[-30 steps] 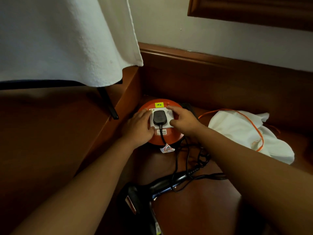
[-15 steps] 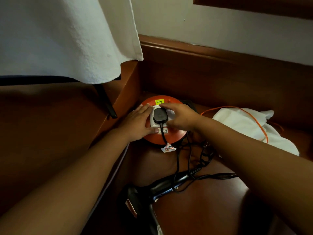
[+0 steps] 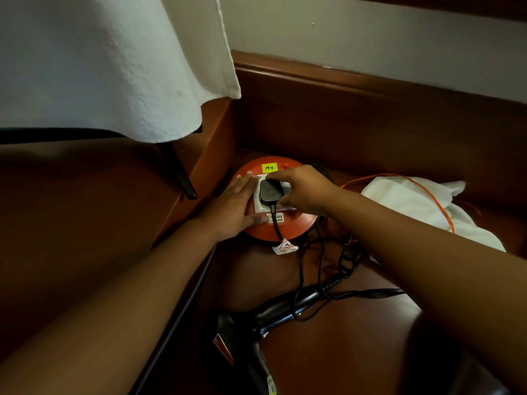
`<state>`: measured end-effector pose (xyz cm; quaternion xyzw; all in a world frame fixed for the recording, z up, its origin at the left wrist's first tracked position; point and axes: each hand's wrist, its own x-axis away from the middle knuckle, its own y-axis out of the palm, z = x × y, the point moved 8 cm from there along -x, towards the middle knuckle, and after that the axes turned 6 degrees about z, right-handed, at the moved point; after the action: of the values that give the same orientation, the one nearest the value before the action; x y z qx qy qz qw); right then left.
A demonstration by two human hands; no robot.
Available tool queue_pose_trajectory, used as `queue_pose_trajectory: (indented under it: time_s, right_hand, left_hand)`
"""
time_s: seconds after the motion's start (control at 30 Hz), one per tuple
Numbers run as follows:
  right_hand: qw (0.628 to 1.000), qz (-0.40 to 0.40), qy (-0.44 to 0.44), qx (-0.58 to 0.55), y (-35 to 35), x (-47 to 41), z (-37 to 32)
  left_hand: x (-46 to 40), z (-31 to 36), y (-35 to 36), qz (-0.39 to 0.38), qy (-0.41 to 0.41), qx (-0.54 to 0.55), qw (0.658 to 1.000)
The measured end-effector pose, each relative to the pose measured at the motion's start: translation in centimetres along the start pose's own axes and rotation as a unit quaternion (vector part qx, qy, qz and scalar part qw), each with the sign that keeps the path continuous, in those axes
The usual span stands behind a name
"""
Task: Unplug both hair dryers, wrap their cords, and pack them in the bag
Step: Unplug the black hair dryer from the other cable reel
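The left hand (image 3: 232, 205) presses flat on the orange extension reel (image 3: 278, 223); the right hand (image 3: 303, 191) pinches the black plug (image 3: 268, 192) seated in its socket. Nearest lies a black hair dryer (image 3: 256, 329). The plug is rigid: grip its body, not the limp cord (image 3: 299, 269).

hair dryer (image 3: 256, 332) head in deep shadow, socket face (image 3: 258, 195) mostly under plug (image 3: 269, 192) and hands

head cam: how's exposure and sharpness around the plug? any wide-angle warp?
Head view: dim and warm; the white towel is the brightest area; the plug, right hand and left hand read sharp; the hair dryer sinks into shadow; straight wood edges bow slightly toward the frame borders.
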<state>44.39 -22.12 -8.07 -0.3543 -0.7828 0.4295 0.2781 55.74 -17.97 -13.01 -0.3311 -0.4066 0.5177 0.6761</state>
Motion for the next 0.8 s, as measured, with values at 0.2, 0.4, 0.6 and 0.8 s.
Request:
queue_pose_trajectory:
  time_s: [0.2, 0.4, 0.6, 0.8]
  right_hand:
    - [1.000, 0.006, 0.002, 0.013, 0.09, -0.11, 0.10]
    - [1.000, 0.003, 0.003, 0.008, 0.58, -0.34, 0.30]
    - [1.000, -0.003, 0.011, 0.001, 0.74, -0.37, 0.57]
    - [1.000, -0.006, 0.013, 0.002, 0.66, -0.31, 0.63]
  left_hand:
    - [0.11, 0.07, -0.02, -0.005, -0.001, 0.000, 1.000]
    - [0.19, 0.13, -0.07, -0.001, 0.002, -0.004, 1.000]
    - [0.23, 0.11, -0.11, 0.001, 0.001, -0.007, 1.000]
    - [0.25, 0.07, 0.02, -0.003, 0.000, -0.005, 1.000]
